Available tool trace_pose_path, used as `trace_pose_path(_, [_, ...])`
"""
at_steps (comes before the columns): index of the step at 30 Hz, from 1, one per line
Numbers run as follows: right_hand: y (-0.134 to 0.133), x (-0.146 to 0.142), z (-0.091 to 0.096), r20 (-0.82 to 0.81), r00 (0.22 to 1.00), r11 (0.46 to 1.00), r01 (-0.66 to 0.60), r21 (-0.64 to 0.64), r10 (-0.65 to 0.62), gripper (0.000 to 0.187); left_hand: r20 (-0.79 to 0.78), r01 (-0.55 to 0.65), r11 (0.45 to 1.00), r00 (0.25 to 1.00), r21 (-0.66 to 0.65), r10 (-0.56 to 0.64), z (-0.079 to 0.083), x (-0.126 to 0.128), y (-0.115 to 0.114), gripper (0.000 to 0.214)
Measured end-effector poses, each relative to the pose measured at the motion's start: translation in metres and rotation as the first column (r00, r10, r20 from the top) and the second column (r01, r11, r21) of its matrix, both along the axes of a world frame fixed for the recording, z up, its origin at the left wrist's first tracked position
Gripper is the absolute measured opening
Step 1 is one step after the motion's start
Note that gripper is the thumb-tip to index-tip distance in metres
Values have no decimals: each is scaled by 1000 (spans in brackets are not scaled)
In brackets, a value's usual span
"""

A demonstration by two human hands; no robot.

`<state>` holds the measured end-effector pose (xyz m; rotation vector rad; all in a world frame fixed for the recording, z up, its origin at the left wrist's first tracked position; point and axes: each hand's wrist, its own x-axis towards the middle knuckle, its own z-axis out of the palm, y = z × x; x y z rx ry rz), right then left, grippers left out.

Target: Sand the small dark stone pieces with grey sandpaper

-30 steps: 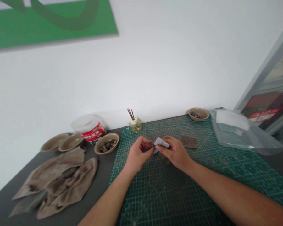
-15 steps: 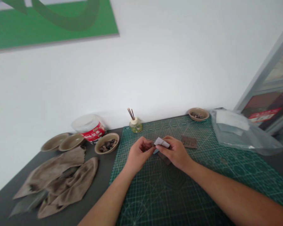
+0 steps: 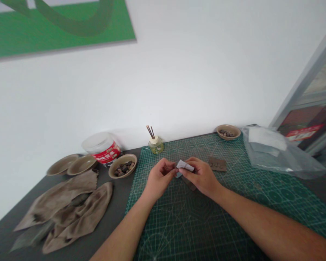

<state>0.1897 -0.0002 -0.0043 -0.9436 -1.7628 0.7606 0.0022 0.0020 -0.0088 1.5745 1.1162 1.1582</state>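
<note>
My left hand and my right hand meet above the green cutting mat, both pinching a small folded sheet of sandpaper with a pale grey-white back. Something dark shows at its left end, between my left fingertips, but it is too small to identify. Partly under my right hand lies a dark brown abrasive sheet. To the right of that hand, a brown square of sandpaper with printed digits rests flat on the mat.
A bowl of pebbles stands at the mat's left edge, and a smaller one at its far edge. Farther off are a reed diffuser, a white tub, two shallow dishes, brown cloths and a clear plastic bag.
The folded sheet sits slightly lower and flatter between my fingers. Both hands have barely moved, and the objects on the table stay in place.
</note>
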Motion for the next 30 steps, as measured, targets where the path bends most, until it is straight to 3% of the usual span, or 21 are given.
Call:
trace_pose_path(6, [-1, 1, 2, -24, 1000, 1000, -10, 15, 11, 11, -44, -19, 1000, 999, 6, 19, 2, 0, -1, 22])
trace_pose_path(15, [1, 1, 0, -34, 999, 1000, -9, 24, 10, 12, -104, 48, 998, 994, 44, -44, 5, 2, -3, 17])
trace_pose_path(30, [1, 2, 1, -10, 1000, 999, -15, 32, 16, 14, -69, -2, 999, 998, 46, 5, 6, 2, -3, 19])
